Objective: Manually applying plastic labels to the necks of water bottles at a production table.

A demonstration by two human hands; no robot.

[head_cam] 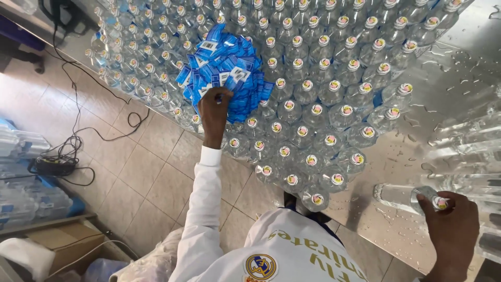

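At the far left, on the tiled floor [156, 172], wrapped packs of bottles [21, 172] are stacked, and black cables [68, 151] run past them to a small box; a cardboard box [62, 245] stands below, probably to be near for packing. Next comes the left hand [215, 107] of the person, who wears a long white sleeve [201, 209]. This hand reaches up onto the crowd of clear water bottles [313, 99] that fills the metal table [459, 68] from its left edge far to the back. The fingers are closed on the lower edge of a heap of blue labels [227, 68]; the heap lies on top of the bottle caps, near the left edge of the table, I think so that the labels stay dry and easy to take. The bottles stand upright and touch each other, caps with small round seals on top, tightly packed so none can fall. Further right the table surface is bare and wet, with drops of water. At the near right corner, the right hand [451, 224] is wrapped around the cap end of one bottle lying on its side [402, 197], holding it firm. Beside it, along the right edge, more lying bottles [464, 156] are seen, blurred.
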